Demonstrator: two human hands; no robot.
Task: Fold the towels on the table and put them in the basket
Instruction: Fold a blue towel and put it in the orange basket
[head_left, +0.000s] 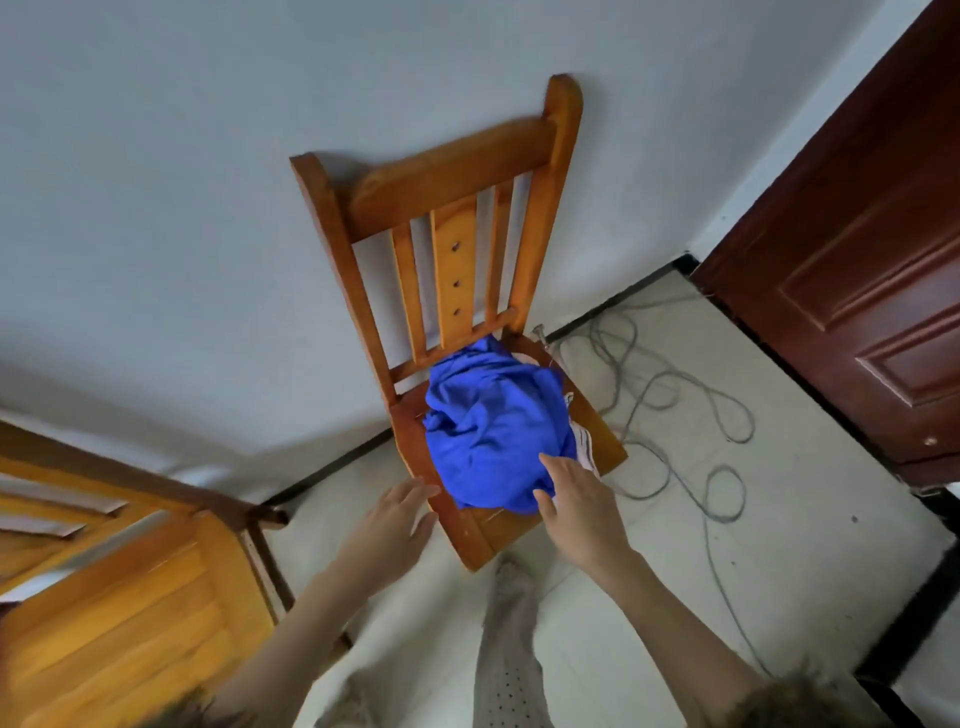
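A crumpled blue towel (493, 431) lies in a heap on the seat of a wooden chair (452, 176) that stands against the wall. A white striped cloth (584, 447) peeks out from under its right edge. My right hand (576, 499) reaches over the near right side of the blue heap, fingers straight, fingertips at the cloth. My left hand (400, 514) hovers open at the near left corner of the seat, just short of the towel. No basket is in view.
A wooden table (130, 613) stands at the lower left. A grey cable (675, 395) loops over the tiled floor right of the chair. A dark red door (857, 260) fills the right side. My leg (509, 649) shows below the chair.
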